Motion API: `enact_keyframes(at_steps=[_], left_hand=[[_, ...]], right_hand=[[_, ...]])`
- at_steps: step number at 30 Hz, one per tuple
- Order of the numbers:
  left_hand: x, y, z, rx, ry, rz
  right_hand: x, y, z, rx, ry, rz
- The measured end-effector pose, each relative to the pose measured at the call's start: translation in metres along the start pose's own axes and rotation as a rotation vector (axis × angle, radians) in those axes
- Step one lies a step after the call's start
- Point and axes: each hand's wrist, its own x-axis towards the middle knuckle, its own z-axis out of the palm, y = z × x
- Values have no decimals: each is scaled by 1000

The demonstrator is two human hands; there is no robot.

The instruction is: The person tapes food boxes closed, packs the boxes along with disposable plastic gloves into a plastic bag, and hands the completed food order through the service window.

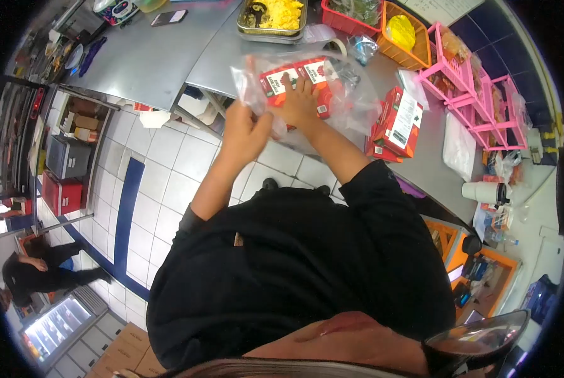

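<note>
1. The left hand (249, 129) grasps the edge of a clear plastic bag (356, 104), its thumb and fingers closed together on the film.
2. The right hand (299, 101) is spread, fingers extended, lying over red-and-white printed cartons (323, 70); whether it is inside the bag or on top, I cannot tell.
3. These cartons lie side by side within the bag's outline, at the near edge of the steel bench (222, 60).
4. Just right of the bag, more red cartons (400, 126) stand on the bench.
5. Beyond the bag sits a metal tray (239, 26) of yellow shredded food (285, 16), with a red basket (365, 26) and an orange basket (421, 58) to its right.
6. A pink plastic rack (463, 80) stands past the baskets.
7. A white tumbler (481, 191) is farther right, well apart from the hands.
</note>
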Motion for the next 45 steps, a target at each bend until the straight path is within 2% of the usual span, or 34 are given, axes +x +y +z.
enact_keyframes(at_steps=[2, 3, 4, 6, 7, 9, 11, 13, 14, 15, 17, 18, 20, 22, 24, 26, 29, 33, 35, 37, 39, 41, 45], left_hand=[[14, 1, -5, -83, 161, -59], [21, 5, -7, -264, 214, -103], [30, -4, -16, -190, 222, -120], [46, -12, -36, -128, 203, -126], [54, -4, -45, -165, 162, -185], [68, 11, -45, -205, 100, -240], [70, 21, -36, -304, -25, -254], [60, 21, -24, -233, -108, -250], [54, 20, -18, -153, -179, -236], [47, 16, -11, -156, -183, -230], [31, 3, 1, -271, -192, -189], [24, -5, 2, -273, -192, -184], [12, -19, -6, -317, -136, -352], [2, -18, -12, -315, -94, -388], [-4, -11, -10, -304, -53, -428], [-5, -2, -6, -323, -26, -385], [-2, 2, 10, -285, 44, -407], [4, 8, 27, -186, 25, -418], [6, 12, 35, -164, 39, -429], [10, 14, 42, -135, 45, -439], [13, 13, 46, -145, 47, -417], [14, 13, 47, -141, 34, -421], [12, 16, 49, -54, 38, -420]], right_hand=[[4, 14, 9, 49, -55, -85], [5, 17, -4, 3, -122, -97], [14, 23, -19, -2, -110, -78], [36, 45, -58, 252, -600, -146], [31, 53, -105, 218, -617, -255], [17, 81, -197, 690, -772, -556], [-24, 101, -293, 978, -770, -326], [-45, 147, -303, 904, -318, 74], [-47, 160, -282, 897, -311, 75], [-52, 178, -239, 349, -83, 347], [-61, 215, -154, -146, 45, 665], [-61, 228, -132, -86, -55, 729], [-62, 225, -141, -42, -53, 795], [-67, 245, -136, 11, -70, 860], [-84, 310, -122, 254, 184, 758], [-97, 335, -129, 89, 152, 924], [-120, 346, -144, -18, 65, 1008], [-134, 373, -116, -73, 47, 938], [-120, 333, -132, -67, 238, 942], [-109, 296, -109, -32, 392, 676], [-101, 243, -93, 117, 207, 586], [-99, 209, -80, -48, -104, 660], [-95, 236, -70, 82, -57, 601]])
